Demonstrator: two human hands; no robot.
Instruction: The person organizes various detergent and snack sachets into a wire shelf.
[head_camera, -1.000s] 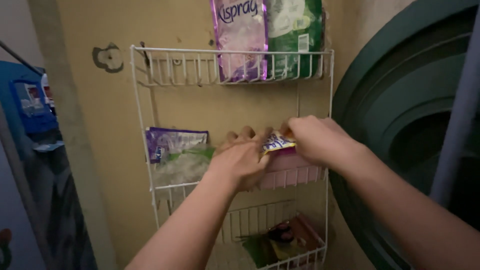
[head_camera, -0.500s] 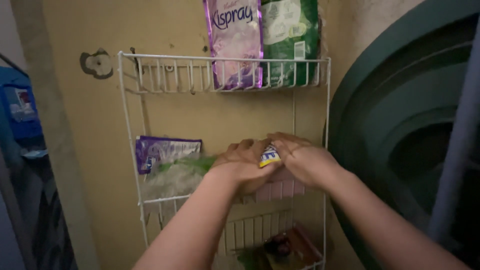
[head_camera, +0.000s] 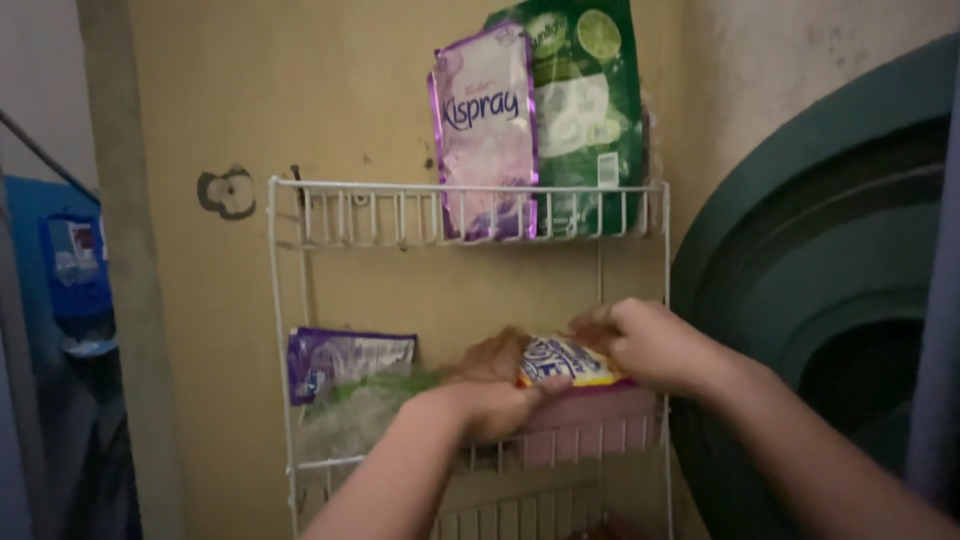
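Observation:
Both my hands are at the middle shelf of a white wire rack (head_camera: 283, 330) fixed to a tan wall. My left hand (head_camera: 492, 392) and my right hand (head_camera: 652, 345) grip a small yellow and blue sachet (head_camera: 560, 361) between them, the left at its left end, the right at its right end. The sachet sits just above a pink box (head_camera: 590, 418) on that shelf. Left of my hands lie a purple pouch (head_camera: 345, 355) and a clear bag with green contents (head_camera: 362, 412).
On the top shelf stand a tall purple pouch (head_camera: 485, 130) and a green pouch (head_camera: 588, 110). A large dark green round tank (head_camera: 800, 260) fills the right side. A blue object (head_camera: 70, 265) hangs at the far left behind a post.
The view has tilted upward, so the rack sits lower and the bottom shelf has dropped out of sight. More of the sachet shows between my hands, which have drawn slightly apart.

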